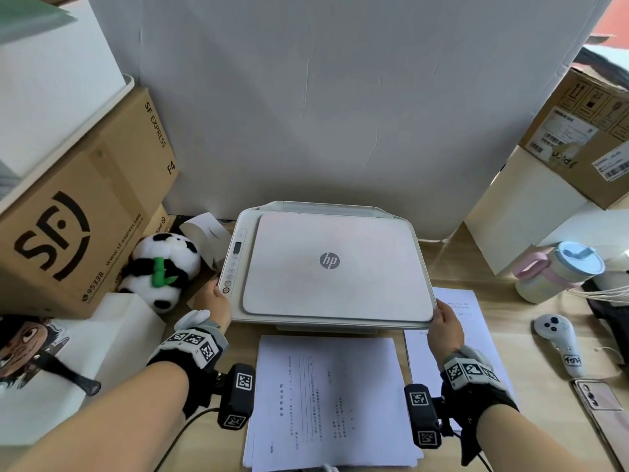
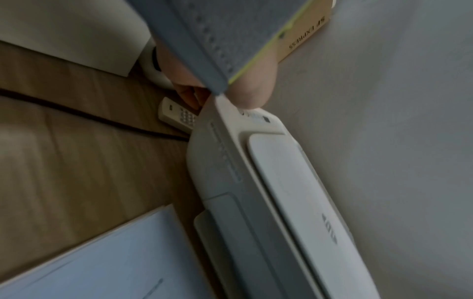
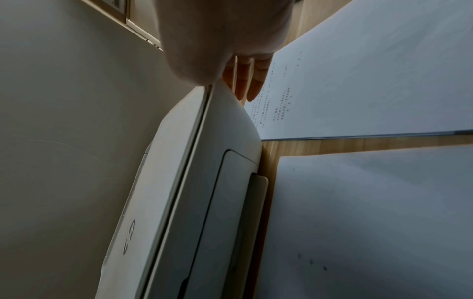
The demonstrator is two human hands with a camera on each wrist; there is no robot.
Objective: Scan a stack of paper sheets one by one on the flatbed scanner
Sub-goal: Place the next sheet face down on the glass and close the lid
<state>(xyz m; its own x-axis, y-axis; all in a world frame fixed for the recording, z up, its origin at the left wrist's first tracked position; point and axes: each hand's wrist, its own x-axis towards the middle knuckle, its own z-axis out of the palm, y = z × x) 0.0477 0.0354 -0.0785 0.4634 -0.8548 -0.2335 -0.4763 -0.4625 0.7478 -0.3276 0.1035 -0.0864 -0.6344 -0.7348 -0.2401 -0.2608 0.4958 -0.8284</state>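
I see my left hand (image 1: 218,303) gripping the scanner (image 1: 332,267) at its near left corner, and my right hand (image 1: 447,323) gripping its near right corner. Its lid looks closed, I think. The paper stack (image 1: 330,400) lies between my wrists.

White backdrop (image 1: 340,97) behind wooden desk (image 1: 544,386).
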